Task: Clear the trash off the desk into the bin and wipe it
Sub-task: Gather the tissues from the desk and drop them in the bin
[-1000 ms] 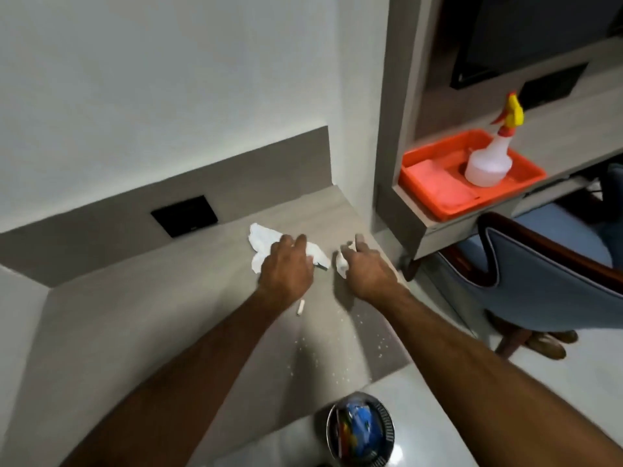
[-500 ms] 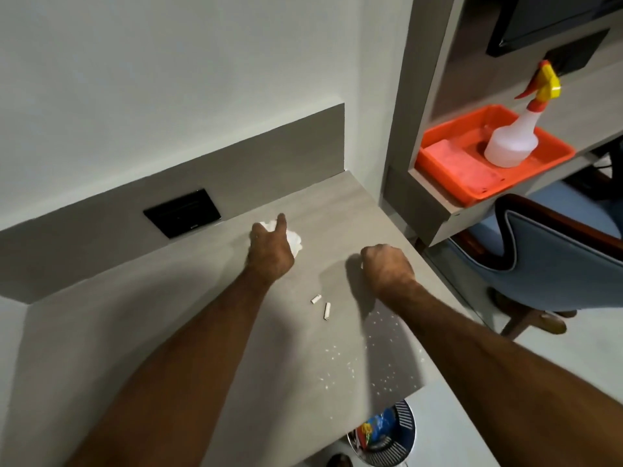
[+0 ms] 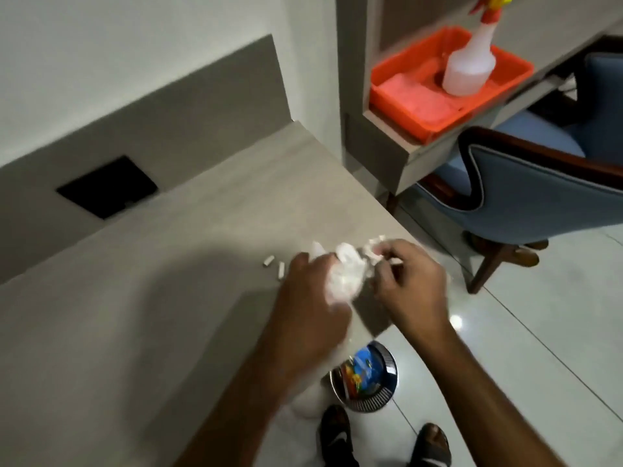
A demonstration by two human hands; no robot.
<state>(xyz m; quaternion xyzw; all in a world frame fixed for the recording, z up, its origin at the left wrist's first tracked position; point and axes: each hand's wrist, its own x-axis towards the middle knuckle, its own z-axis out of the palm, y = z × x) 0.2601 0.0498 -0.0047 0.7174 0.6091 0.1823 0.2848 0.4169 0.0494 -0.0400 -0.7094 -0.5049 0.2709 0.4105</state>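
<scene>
My left hand (image 3: 312,306) holds a crumpled white tissue (image 3: 349,276) over the front right corner of the grey desk (image 3: 161,298). My right hand (image 3: 409,284) is closed on a smaller white paper scrap (image 3: 374,247) just beside it. The two hands nearly touch. Two small white stubs (image 3: 273,262) lie on the desk left of my left hand. The round metal bin (image 3: 365,377) stands on the floor below the desk corner, with colourful wrappers inside.
An orange tray (image 3: 438,96) with a spray bottle (image 3: 470,67) and a pink cloth sits on a shelf at the right. A blue chair (image 3: 539,187) stands beneath it. A black socket plate (image 3: 108,187) is in the desk's back panel. My sandalled feet (image 3: 381,443) are by the bin.
Both hands have pulled back from the middle of the desk to its front right corner, carrying the tissue and the scrap. The two stubs stay on the desk.
</scene>
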